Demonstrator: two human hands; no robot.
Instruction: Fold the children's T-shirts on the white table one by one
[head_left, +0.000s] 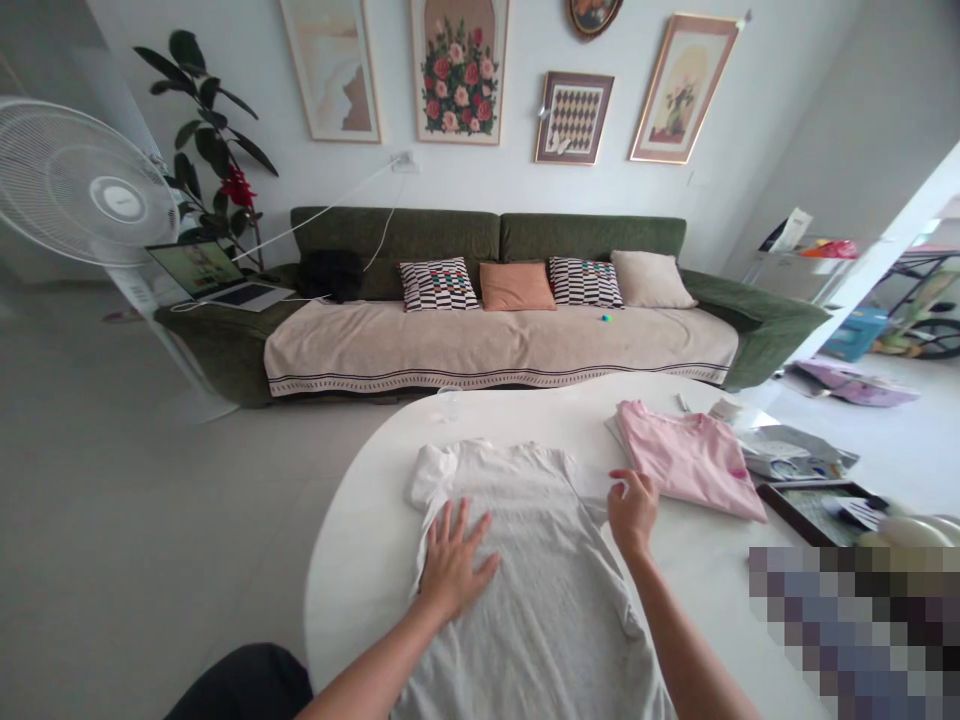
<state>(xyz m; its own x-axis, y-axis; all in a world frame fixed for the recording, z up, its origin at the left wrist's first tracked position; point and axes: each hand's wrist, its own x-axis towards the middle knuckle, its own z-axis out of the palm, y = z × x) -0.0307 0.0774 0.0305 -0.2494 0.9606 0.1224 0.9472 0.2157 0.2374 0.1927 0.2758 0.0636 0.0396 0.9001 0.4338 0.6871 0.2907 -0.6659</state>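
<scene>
Chiefly at risk: the grey T-shirt point(525, 620) could rumple or slide on the smooth white table point(352, 580) if the left hand point(454, 560) drags instead of pressing.
Also at risk: its sleeve could catch the folded pink shirt point(686, 460), which lies close by at 2 o'clock from it.
Left hand: open, palm flat on the middle of the grey T-shirt, at 6 o'clock in the view.
Right hand point(634, 512): fingers half-curled at the sleeve, at 5 o'clock in the view; any hold cannot be told.
Counts: two hands, two shirts, four cushions point(517, 287), five wall pictures point(457, 70), one green sofa point(585, 237), one fan point(82, 185), one laptop point(210, 275).
</scene>
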